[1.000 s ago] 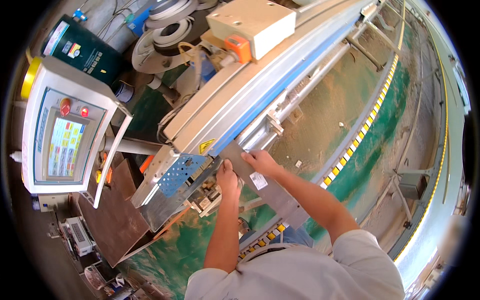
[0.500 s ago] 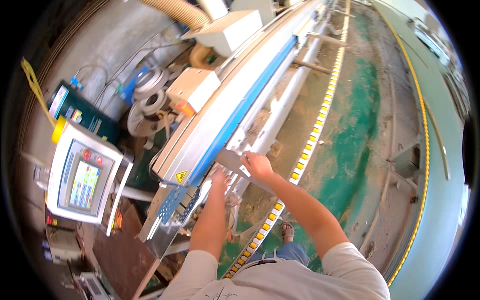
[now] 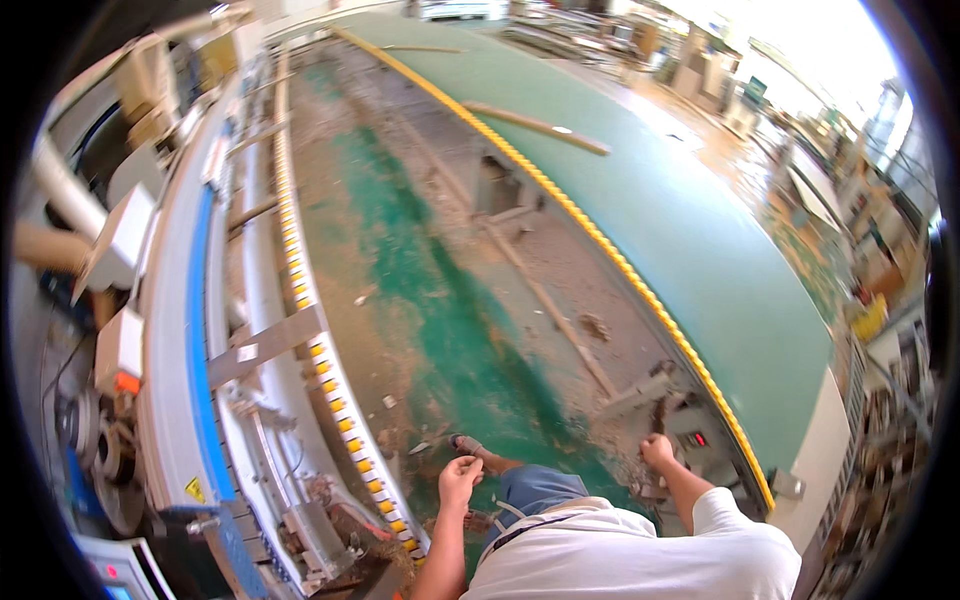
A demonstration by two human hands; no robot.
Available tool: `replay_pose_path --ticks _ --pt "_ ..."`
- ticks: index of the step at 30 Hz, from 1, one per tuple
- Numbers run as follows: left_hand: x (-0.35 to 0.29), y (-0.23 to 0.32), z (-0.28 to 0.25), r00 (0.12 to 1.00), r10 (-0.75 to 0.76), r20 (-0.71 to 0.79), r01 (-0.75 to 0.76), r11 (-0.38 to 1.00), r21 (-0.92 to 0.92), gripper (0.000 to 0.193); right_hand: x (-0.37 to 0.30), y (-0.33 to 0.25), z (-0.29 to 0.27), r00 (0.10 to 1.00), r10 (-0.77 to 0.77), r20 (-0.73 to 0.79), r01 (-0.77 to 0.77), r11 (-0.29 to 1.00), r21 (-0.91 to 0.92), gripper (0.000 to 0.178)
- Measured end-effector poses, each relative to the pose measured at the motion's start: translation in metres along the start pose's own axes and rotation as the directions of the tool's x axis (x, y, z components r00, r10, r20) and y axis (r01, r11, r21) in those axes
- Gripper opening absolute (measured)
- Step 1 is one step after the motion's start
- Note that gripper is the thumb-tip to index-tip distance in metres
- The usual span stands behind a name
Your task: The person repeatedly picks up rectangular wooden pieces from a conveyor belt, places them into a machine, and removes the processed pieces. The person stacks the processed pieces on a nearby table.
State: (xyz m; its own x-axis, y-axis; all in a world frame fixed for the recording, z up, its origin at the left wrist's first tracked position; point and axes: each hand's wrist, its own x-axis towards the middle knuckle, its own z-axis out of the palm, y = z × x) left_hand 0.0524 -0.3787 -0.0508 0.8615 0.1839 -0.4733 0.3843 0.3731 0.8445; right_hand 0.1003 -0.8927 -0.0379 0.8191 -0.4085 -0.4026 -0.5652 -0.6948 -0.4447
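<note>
My left hand [image 3: 461, 482] is raised in front of my shorts, its fingers curled and pressed together; whether anything small is in them I cannot make out. On the right, my right hand [image 3: 657, 450] is closed, close to a control panel [image 3: 697, 440] with a small red display under the green table; its palm side is hidden. A grey-brown board [image 3: 285, 335] with a white label lies across the long machine [image 3: 175, 330], its right end at the strip of yellow rollers [image 3: 338, 405]. Neither hand touches that board.
A long green table [image 3: 640, 210] edged with a yellow roller line [image 3: 590, 220] runs along the right, a wooden strip [image 3: 540, 130] on it. Between table and machine is a dusty green floor [image 3: 430, 290] with scraps. A screen unit [image 3: 120, 570] stands at lower left.
My view has swung right, toward the green table. Both hands have left the board at the machine; it now lies across the rails. My right hand has gone to the panel side.
</note>
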Motion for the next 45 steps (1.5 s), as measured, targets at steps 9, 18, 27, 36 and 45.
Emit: replay_pose_path --ticks 9,18,27,36,45 --pt "-0.040 -0.092 0.017 0.952 0.292 -0.086 -0.102 0.572 0.814 0.033 -0.140 0.228 -0.102 0.903 0.058 -0.425 -0.065 0.998 -0.001 0.021" --pt "-0.086 -0.191 0.055 0.971 0.046 -0.236 0.185 0.483 0.856 0.037 -0.122 0.448 -0.290 0.246 0.545 -0.801 -0.364 0.818 0.445 0.027" --pt "-0.170 -0.203 0.265 0.951 -0.307 0.039 0.091 0.398 0.913 0.055 -0.068 0.566 -0.325 0.085 0.951 -0.298 -0.776 0.251 0.579 0.102" --pt "-0.144 -0.120 0.370 0.942 -0.268 0.203 0.024 0.656 0.755 0.050 -0.040 0.536 -0.354 0.467 0.692 -0.550 0.166 0.542 0.824 0.065" --pt "-0.179 0.033 0.353 0.989 -0.018 0.145 0.029 0.997 -0.074 0.062 -0.129 0.081 -0.262 0.726 -0.687 0.016 0.477 0.520 0.708 0.087"
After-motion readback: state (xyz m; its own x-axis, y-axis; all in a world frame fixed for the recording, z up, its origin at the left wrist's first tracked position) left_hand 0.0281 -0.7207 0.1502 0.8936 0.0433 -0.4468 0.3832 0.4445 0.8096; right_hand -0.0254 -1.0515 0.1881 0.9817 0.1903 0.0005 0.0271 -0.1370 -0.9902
